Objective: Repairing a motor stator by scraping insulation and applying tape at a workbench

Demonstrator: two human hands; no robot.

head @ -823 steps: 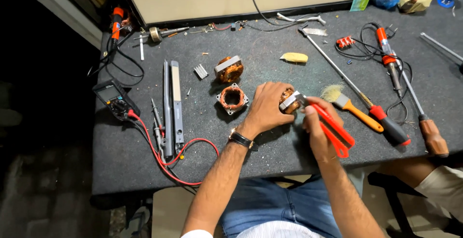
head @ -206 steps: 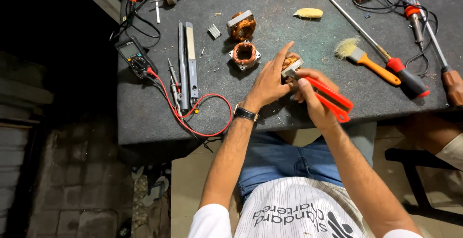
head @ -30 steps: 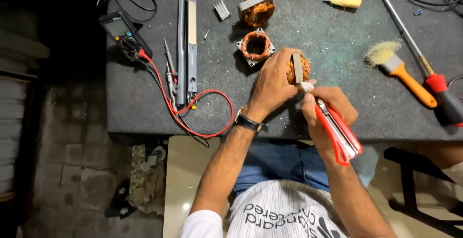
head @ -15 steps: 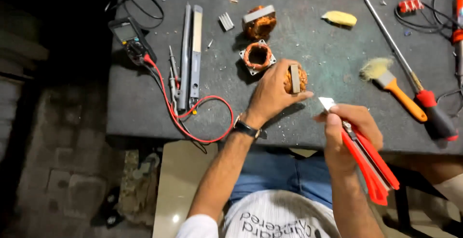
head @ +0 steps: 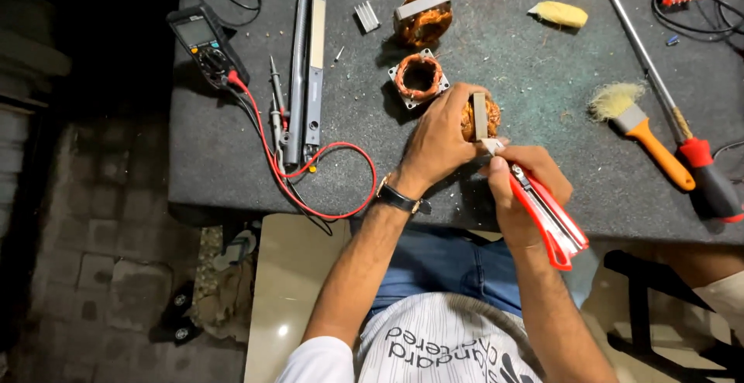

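My left hand [head: 440,136] grips a small copper-wound motor coil [head: 480,117] on the grey table, near its front edge. My right hand [head: 527,189] holds a red utility knife [head: 547,215], its blade tip touching the lower side of that coil. A second copper coil in a square metal frame [head: 419,77] lies just beyond my left hand, and a third coil with a grey metal core [head: 422,18] sits farther back.
A multimeter [head: 204,42] with red and black leads [head: 325,189] lies at the left, beside two long grey metal bars [head: 306,73]. An orange-handled brush [head: 639,131], a long red-handled screwdriver [head: 666,112], a yellow sponge [head: 559,15] and a small heatsink [head: 367,16] lie about.
My right hand had drawn the knife away toward me half a second ago; now it has come back and the blade tip touches the coil again.
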